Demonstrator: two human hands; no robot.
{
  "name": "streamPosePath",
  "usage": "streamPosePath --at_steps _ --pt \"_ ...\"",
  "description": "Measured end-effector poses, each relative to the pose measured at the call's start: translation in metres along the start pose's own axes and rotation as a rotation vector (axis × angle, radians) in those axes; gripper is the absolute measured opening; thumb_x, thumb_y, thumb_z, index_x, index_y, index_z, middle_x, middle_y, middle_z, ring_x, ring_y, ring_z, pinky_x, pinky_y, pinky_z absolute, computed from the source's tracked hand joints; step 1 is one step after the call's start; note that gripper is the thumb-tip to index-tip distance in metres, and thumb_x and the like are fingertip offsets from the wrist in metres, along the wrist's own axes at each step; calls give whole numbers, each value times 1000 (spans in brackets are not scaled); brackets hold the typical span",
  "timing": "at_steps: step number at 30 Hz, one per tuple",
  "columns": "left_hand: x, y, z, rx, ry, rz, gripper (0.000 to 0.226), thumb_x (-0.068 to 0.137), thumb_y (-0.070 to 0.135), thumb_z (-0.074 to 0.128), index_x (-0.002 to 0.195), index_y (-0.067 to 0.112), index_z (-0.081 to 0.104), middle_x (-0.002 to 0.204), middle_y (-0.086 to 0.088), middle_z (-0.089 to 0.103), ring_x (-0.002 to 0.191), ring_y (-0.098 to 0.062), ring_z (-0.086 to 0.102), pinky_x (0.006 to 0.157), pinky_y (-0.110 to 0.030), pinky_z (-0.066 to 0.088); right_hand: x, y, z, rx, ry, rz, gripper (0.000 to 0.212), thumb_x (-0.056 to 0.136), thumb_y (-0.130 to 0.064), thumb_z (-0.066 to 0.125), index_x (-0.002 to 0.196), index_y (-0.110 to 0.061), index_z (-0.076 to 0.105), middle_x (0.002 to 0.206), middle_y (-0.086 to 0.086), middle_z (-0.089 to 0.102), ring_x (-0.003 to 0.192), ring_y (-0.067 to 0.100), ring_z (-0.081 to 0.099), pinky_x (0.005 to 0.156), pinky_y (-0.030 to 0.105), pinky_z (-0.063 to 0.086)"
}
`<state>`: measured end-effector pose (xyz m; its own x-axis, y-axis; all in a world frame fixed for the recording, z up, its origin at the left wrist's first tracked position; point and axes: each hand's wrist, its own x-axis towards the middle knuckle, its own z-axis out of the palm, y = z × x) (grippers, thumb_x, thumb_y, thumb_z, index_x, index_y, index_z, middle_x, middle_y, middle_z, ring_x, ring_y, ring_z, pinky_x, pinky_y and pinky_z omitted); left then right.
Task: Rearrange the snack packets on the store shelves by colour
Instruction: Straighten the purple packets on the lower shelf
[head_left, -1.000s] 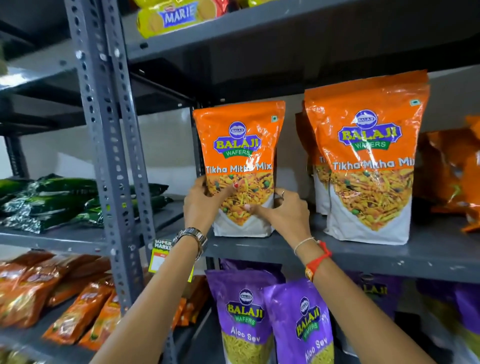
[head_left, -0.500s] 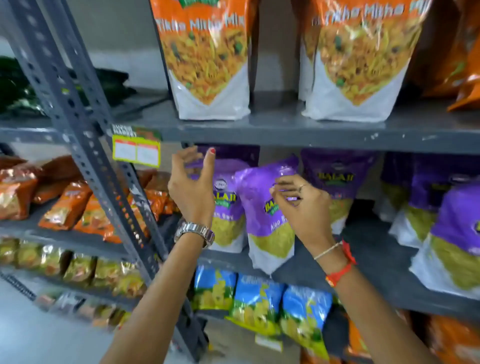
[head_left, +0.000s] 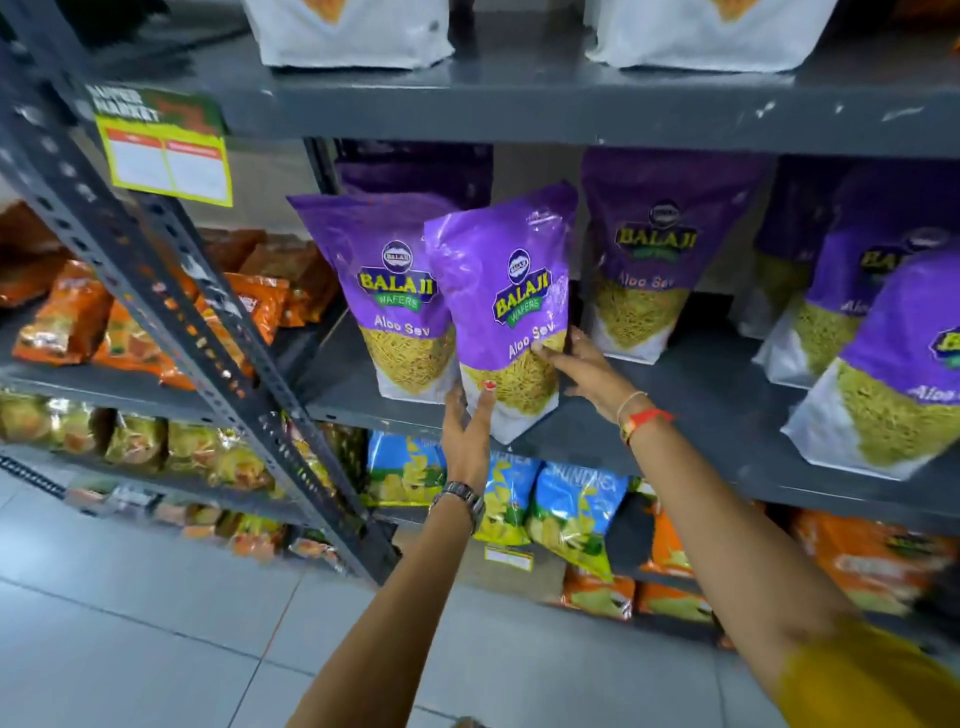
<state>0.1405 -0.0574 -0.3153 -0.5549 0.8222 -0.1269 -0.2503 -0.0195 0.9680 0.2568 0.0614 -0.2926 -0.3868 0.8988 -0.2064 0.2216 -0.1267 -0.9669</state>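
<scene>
A purple Aloo Sev packet (head_left: 506, 291) leans at the front of the grey middle shelf (head_left: 675, 415), tilted to the right. My left hand (head_left: 467, 431) grips its lower left corner from below. My right hand (head_left: 582, 371) holds its lower right edge, thumb on the front. A second purple packet (head_left: 387, 280) stands just behind it on the left. More purple packets (head_left: 654, 249) stand to the right, the nearest purple packet (head_left: 904, 374) at the far right.
White bottoms of orange packets (head_left: 353, 31) rest on the shelf above. Blue packets (head_left: 571, 514) and orange packets (head_left: 872, 561) fill the lower shelves. A slanted grey upright (head_left: 171, 270) with a yellow price tag (head_left: 171, 161) divides off the left rack of orange packets (head_left: 67, 322).
My view and both hands dropped from the orange packet on the upper shelf to the purple shelf. Both hands went from the packet's top to its lower corners and took hold.
</scene>
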Motion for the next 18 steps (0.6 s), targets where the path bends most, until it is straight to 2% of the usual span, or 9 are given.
streamPosePath --at_steps 3,5,7,9,11,12,14,18 --pt "-1 -4 6 -15 28 -25 62 88 27 56 142 13 30 152 -9 33 138 -23 34 113 -47 31 -8 0 2 25 32 -35 38 86 -29 65 120 -18 52 114 -2 63 94 5 61 65 22 51" --pt "2 -2 10 -5 66 -55 63 88 32 56 142 13 30 153 -10 31 138 -26 33 111 -53 33 -11 -2 1 34 83 -86 31 85 -25 68 111 -18 53 104 -1 63 83 -1 58 60 19 49" --pt "6 -1 13 26 82 -27 66 84 43 56 141 17 33 150 -14 36 136 -30 37 108 -56 35 -15 -3 -1 23 135 -124 29 81 -26 72 102 -18 55 98 1 66 81 8 62 67 30 52" --pt "12 -2 18 103 73 18 65 79 53 53 136 25 39 139 -26 45 126 -43 45 101 -64 39 -20 -4 -6 25 200 -137 34 77 -29 76 102 -15 58 99 12 70 83 21 63 70 47 56" --pt "19 -1 26 169 34 52 46 83 49 51 124 28 48 125 -37 48 111 -56 48 91 -68 39 -27 -3 -16 66 269 -153 42 72 -31 80 105 -15 59 107 18 71 86 23 65 75 53 57" --pt "21 2 31 186 6 49 36 85 45 51 117 29 51 122 -37 50 108 -54 51 91 -68 40 -30 -2 -22 94 302 -161 45 69 -35 81 105 -17 60 109 16 72 89 21 67 78 53 59" --pt "24 7 45 203 -70 34 22 89 37 51 110 32 51 121 -28 58 107 -39 58 96 -63 43 -38 3 -35 126 377 -163 51 61 -44 83 102 -20 62 106 7 73 96 17 69 84 51 58" --pt "21 13 76 167 -236 -22 27 93 23 48 118 15 49 120 -15 60 106 -25 57 99 -58 44 -53 16 -63 149 525 -144 37 61 -44 84 86 -27 61 92 0 71 92 18 70 82 52 59"
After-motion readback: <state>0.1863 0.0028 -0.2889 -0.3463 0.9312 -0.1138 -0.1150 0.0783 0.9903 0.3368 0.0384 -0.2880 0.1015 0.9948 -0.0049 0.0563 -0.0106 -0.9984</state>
